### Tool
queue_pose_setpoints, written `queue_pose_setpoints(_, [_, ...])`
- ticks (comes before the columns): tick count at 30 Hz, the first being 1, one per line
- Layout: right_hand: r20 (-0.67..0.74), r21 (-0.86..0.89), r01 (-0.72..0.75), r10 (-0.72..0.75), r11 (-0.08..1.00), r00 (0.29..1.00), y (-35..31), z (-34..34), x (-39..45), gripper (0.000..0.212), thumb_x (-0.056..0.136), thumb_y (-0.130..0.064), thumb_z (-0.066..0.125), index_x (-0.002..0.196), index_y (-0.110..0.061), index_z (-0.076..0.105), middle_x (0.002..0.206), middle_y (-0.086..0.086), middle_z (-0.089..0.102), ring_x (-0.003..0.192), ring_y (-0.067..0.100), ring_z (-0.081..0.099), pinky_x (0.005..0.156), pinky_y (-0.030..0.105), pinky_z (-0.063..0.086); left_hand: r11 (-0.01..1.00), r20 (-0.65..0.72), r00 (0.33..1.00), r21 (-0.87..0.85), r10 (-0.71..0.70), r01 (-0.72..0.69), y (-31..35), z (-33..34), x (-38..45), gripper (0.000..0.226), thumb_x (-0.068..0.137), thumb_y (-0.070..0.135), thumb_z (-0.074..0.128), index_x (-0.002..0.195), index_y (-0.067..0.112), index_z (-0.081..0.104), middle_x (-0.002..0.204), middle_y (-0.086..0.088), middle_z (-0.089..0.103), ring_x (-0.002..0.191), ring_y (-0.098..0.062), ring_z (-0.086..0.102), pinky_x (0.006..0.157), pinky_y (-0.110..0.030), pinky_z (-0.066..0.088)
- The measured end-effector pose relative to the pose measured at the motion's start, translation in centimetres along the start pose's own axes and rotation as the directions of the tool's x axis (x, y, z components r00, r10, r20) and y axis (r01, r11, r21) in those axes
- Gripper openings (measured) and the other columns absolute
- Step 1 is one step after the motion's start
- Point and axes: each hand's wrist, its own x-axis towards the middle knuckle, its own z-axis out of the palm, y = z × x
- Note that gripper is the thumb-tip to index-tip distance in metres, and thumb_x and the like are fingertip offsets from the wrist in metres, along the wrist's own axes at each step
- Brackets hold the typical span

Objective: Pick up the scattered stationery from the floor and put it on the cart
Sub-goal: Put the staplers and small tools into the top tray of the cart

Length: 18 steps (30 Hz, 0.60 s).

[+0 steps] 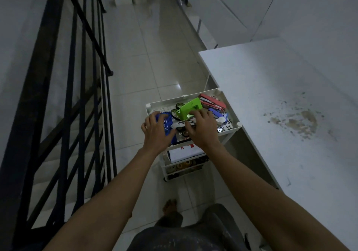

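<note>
Right hand (202, 128) was down in the top tray of the white cart (230, 103), fingers curled over the lower edge of a bright green plastic thing (190, 108), maybe a stapler or hole punch, couldn't tell which. It sat tilted on top of the pile, so my guess is the hand was either just setting it down or nudging it so it wouldn't slide off. Left hand (157, 129) was spread flat over a blue item (164, 120) at the left end of the same tray, fingers relaxed, pressing rather than gripping, probably to keep the heap steady while the other hand worked.

So the stationery was pretty much all on the cart already: black-handled scissors (175, 113) under the green piece, a metal ruler-ish strip (181, 124) between the two hands, red and pink pens or cutters (213, 101) stacked along the far right corner. No loose bits showed on the tiled floor (155, 57), so it looked close to finished.

Lower shelves held a white box (186, 155) with red marks and what looked like tape rolls (184, 165) below it. Cart stood tucked right against the end of a white bench (271, 96) with a stained top, and a black stair railing (77, 76) ran along the left.
</note>
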Motion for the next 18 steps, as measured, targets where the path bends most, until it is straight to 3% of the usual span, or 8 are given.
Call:
queue_pose_setpoints(5, [-0.066,-0.09,-0.182,0.177,0.979,0.982,2.5,-0.3,-0.1,0.041,0.092,-0.041,0.047,0.124,-0.015,0.054,0.129,0.01,0.053,0.121,0.028,0.044,0.097,0.047,0.041,0.998,-0.027,1.0,0.067,-0.012,0.013,0.3,0.4,1.6,0.063,0.084,0.048,0.061,0.137,0.02,0.042,0.15,-0.009,0.027,0.141,-0.03,0.02,0.107,-0.049,0.021])
queue_pose_setpoints(9, [0.141,-0.28,-0.33,0.379,0.902,0.915,3.9,1.0,-1.0,0.061,0.095,-0.059,0.023,0.142,-0.022,0.036,0.157,0.014,0.02,0.145,0.038,0.01,0.112,0.06,0.011,0.99,0.002,0.997,0.124,-0.074,0.073,-0.3,1.0,2.3,0.065,0.091,0.055,0.045,0.146,0.023,0.031,0.159,-0.004,0.014,0.147,-0.028,0.005,0.108,-0.05,0.019])
queue_pose_setpoints(13, [0.224,-0.289,-0.273,0.342,0.918,0.913,4.4,2.1,-1.2,0.071,0.092,-0.068,0.006,0.149,-0.029,0.023,0.161,0.009,-0.002,0.146,0.035,-0.014,0.111,0.062,-0.006,0.976,0.047,0.99,0.18,-0.132,0.122,-0.9,1.4,2.6,0.065,0.095,0.059,0.032,0.148,0.022,0.028,0.16,-0.004,0.011,0.148,-0.027,0.0,0.11,-0.051,0.019])
queue_pose_setpoints(18, [0.25,-0.269,-0.182,0.251,0.946,0.935,4.6,2.1,-0.5,0.074,0.09,-0.07,0.004,0.148,-0.029,0.023,0.162,0.007,-0.002,0.147,0.033,-0.013,0.113,0.062,0.0,0.965,0.065,0.983,0.212,-0.171,0.154,-1.1,1.1,3.1,0.065,0.096,0.056,0.031,0.148,0.016,0.028,0.161,-0.004,0.008,0.148,-0.026,-0.003,0.11,-0.051,0.021])
